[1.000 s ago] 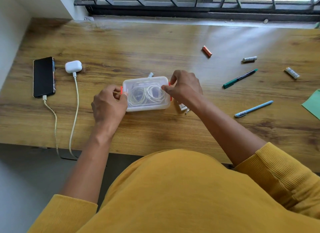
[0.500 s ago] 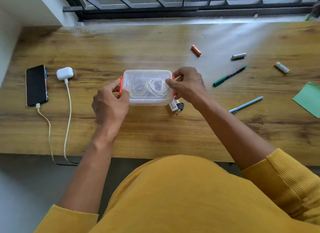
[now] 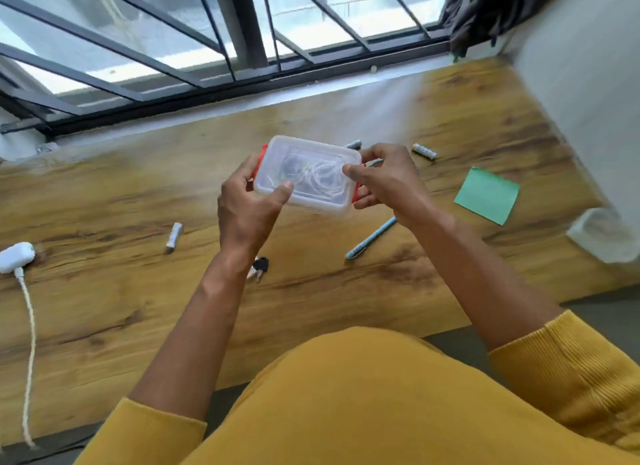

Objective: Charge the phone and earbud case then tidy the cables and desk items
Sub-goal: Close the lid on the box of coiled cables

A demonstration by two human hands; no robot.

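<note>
A clear plastic box (image 3: 311, 160) with red side clips and coiled white cables inside is held up above the wooden desk (image 3: 104, 309). My left hand (image 3: 247, 212) grips its left end, thumb on the lid. My right hand (image 3: 384, 180) grips its right end, thumb on top. The white earbud case (image 3: 15, 257) lies at the far left with a white cable (image 3: 29, 343) plugged in and running off the front edge. The phone is out of view.
On the desk lie a battery (image 3: 173, 237), keys (image 3: 259, 267), a light blue pen (image 3: 370, 238), a green sticky note (image 3: 486, 194), another battery (image 3: 424, 150) and a clear container (image 3: 606, 236) at the right by the wall. A barred window runs along the back.
Both hands lifted the closed box off the desk and carried it up and to the right. The view swung right, so the phone left the frame.
</note>
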